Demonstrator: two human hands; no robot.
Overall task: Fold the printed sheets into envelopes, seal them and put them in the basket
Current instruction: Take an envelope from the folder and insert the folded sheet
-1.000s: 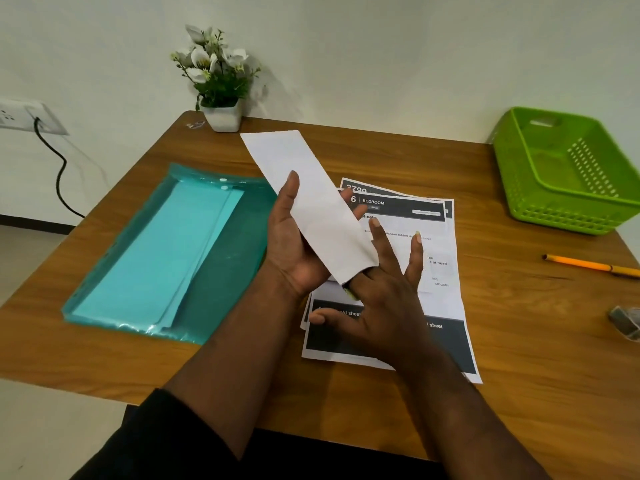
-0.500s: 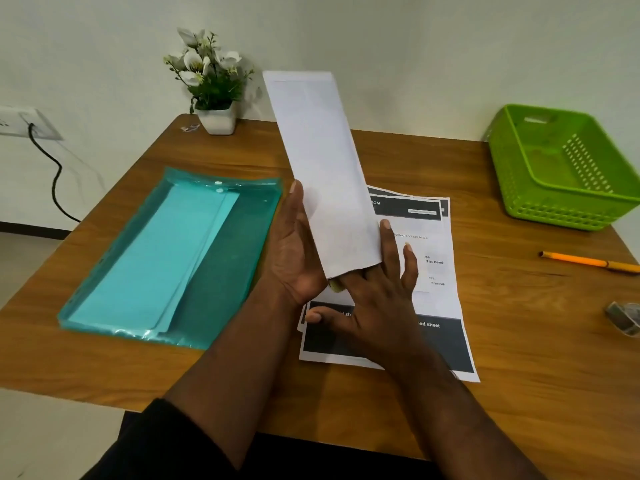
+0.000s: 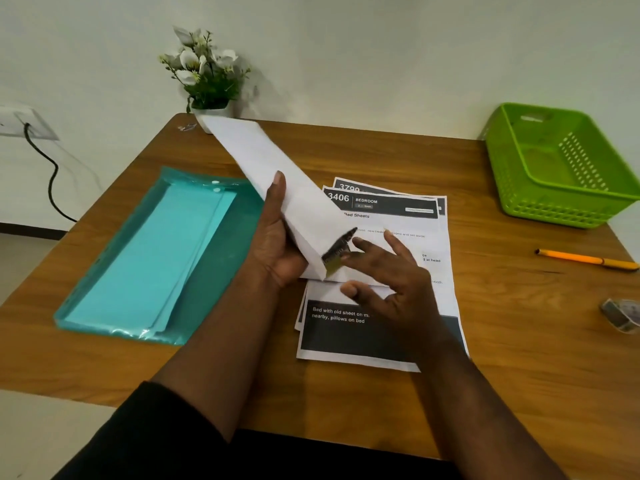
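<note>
A: Entry, head view. Where is the envelope?

B: White envelope [image 3: 277, 181] is held above the table [image 3: 450, 358], tilted, its far end toward the flower pot [image 3: 207, 81] at the back edge. Left hand [image 3: 277, 251] grips it near the lower end, thumb laid up along the face, fingers behind.

A: Right hand?

B: Right hand [image 3: 391, 282] is just beside the envelope's lower end, fingers spread and relaxed, gripping nothing. A dark folded piece [image 3: 337, 252] sticks out of the envelope's open end, next to the right fingertips [image 3: 356, 242]; blurred, so contact cannot be confirmed.

A: Printed sheets?

B: Stack of printed sheets [image 3: 374, 336] lies flat under both hands, mid-table. Top sheet reads "3406 BEDROOM"; another headed "3799" shows behind it.

A: Basket?

B: Green basket [image 3: 519, 188] sits at the far right corner, well apart from the hands. Nothing visible inside.

A: Other items noted?

B: Teal plastic folder [image 3: 221, 285] with light blue paper inside, on the left. Orange pen [image 3: 585, 259] on the right, and a tape roll [image 3: 621, 315] near the right edge, partly cut off. Wall socket with black cable [image 3: 52, 181] at far left.
</note>
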